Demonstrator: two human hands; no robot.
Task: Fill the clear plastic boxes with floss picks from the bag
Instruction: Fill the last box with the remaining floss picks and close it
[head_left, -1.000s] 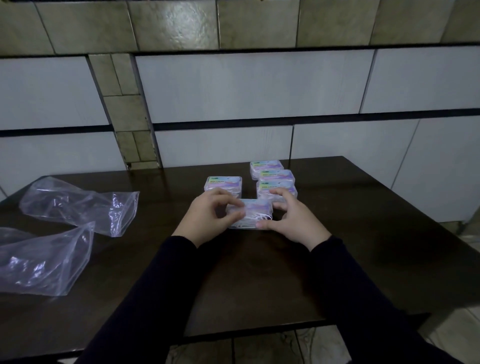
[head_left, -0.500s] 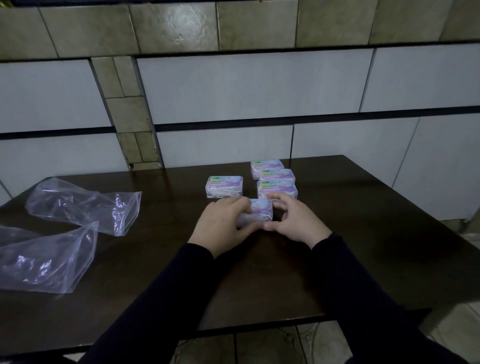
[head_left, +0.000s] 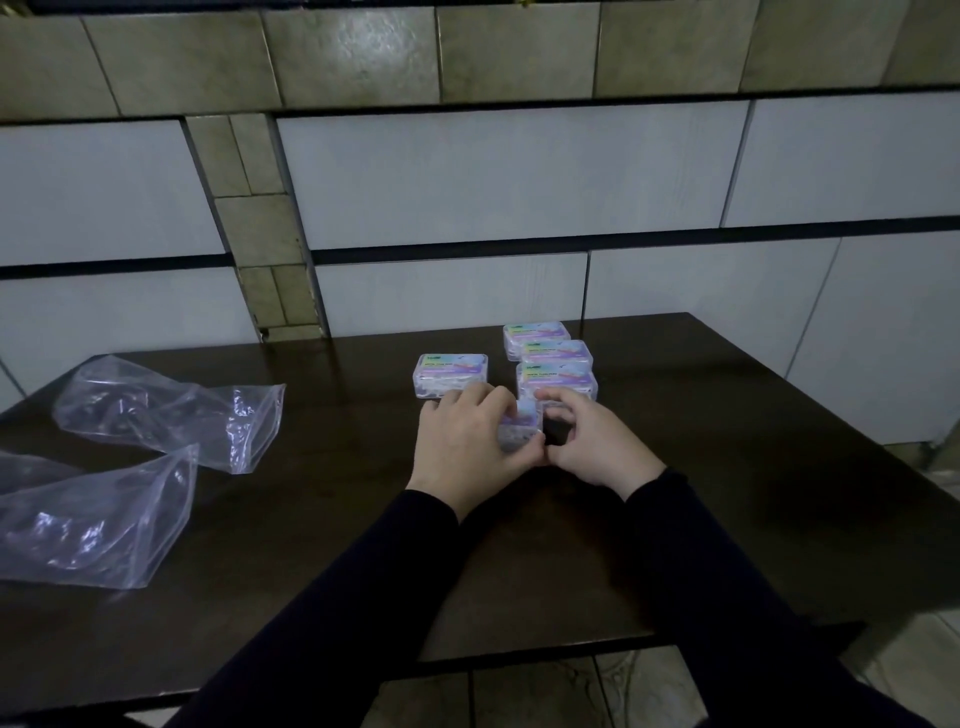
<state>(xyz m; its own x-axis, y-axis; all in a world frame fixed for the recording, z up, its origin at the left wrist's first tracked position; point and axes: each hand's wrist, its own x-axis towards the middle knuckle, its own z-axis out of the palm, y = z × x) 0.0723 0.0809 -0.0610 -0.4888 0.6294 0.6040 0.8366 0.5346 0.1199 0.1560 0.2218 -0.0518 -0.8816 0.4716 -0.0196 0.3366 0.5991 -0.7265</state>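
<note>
A small clear plastic box (head_left: 521, 431) of white floss picks sits on the dark table, mostly covered by my hands. My left hand (head_left: 467, 447) wraps over its top and left side. My right hand (head_left: 592, 441) pinches its right end, thumb meeting my left thumb at the front. Behind it stands a shut box with a purple label (head_left: 451, 374). Three more labelled boxes line up at the right: near (head_left: 557, 382), middle (head_left: 556, 352) and far (head_left: 535, 332).
Two crumpled clear plastic bags lie on the left of the table, one further back (head_left: 171, 410), one nearer (head_left: 93, 514). The dark table (head_left: 727, 519) ends at a tiled wall behind and at a front edge near my sleeves.
Both hands have slid the box a little away from me, toward the row of boxes. My left hand has closed further over its top, hiding most of it.
</note>
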